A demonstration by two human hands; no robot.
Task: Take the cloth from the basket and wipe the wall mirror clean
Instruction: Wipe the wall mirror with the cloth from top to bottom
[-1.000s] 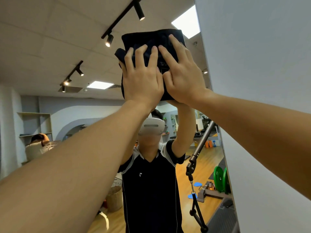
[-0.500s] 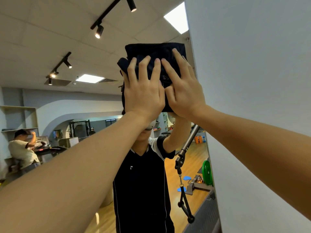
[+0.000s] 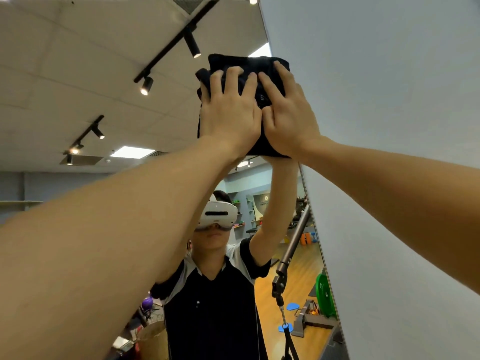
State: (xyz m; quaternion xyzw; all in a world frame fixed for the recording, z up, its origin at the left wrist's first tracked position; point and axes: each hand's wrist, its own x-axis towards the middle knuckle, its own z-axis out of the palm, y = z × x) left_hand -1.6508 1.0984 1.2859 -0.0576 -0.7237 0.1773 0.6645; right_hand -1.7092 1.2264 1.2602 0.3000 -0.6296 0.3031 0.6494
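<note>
The cloth (image 3: 244,66) is a dark, folded pad, soft and light by the look of it; it should slide easily on glass and is best driven by flat palms, not pinched. It lies high on the mirror (image 3: 104,74), beside its right edge. The left hand (image 3: 230,113) and right hand (image 3: 288,113) press on it side by side, fingers straight and spread, gripping nothing.

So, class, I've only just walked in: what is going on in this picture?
A person is wiping a wall mirror with a folded dark cloth. The left hand and right hand press it flat against the glass, fingers straight, arms raised high. The cloth sits near the mirror's right edge, beside a plain white wall. The glass reflects the person and a gym room.
</note>
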